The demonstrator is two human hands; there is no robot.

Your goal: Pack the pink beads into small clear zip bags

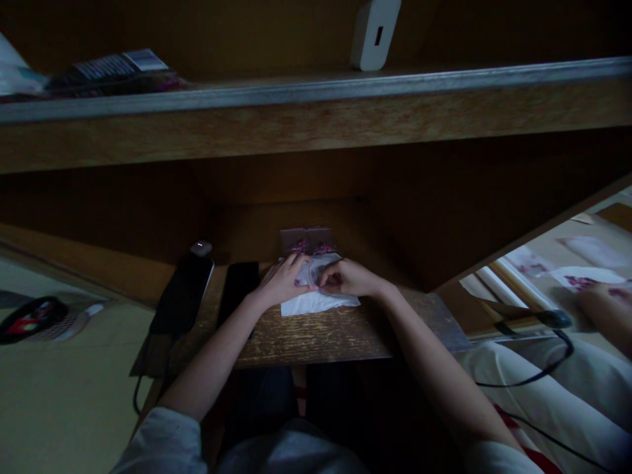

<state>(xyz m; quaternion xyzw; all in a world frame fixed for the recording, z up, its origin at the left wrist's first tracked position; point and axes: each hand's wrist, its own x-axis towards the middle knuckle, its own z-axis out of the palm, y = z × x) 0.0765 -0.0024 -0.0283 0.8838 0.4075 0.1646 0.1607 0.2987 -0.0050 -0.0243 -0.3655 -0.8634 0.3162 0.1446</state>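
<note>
A creased white sheet [320,304] lies on the wooden board, with a thin clear plastic piece [311,270] on top of it. My left hand [284,282] rests at the left side of this plastic, thumb and fingers spread apart around its edge. Over the right side, my right hand [353,278] has curled fingers pinched together; whatever is between the fingertips is hidden. Small pinkish bits show near my left fingertips. Just behind the sheet are flat clear packets [306,238] with pink pieces at their near ends.
To my left lie a black phone-like slab [239,289], a black power bank-like block [182,296] and a small white case [201,248]. A shelf edge [316,99] crosses above, bearing a white device [376,36]. At right, another person's hand [605,306] is near pink pieces.
</note>
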